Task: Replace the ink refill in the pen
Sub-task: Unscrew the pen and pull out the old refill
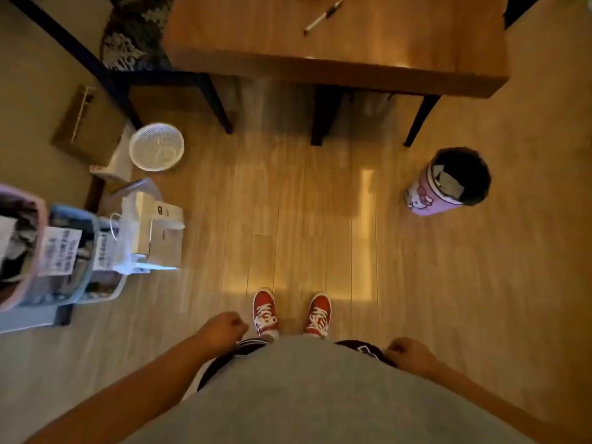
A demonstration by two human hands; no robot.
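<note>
One broad brown wooden table [400, 43] across the top. Pink cartoon-printed waste bin [432, 193] standing on the plank floor, right of the table legs. Left hand [224, 326] and right hand [408, 352] hanging at the hips, fingers loosely curled, holding nothing. Slim white-and-black pen [322, 17] lying aslant on the tabletop, well apart from both hands.

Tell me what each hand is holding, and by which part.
Nothing visible: the left hand and right hand hang loosely curled; the pen lies untouched on the table.
</note>
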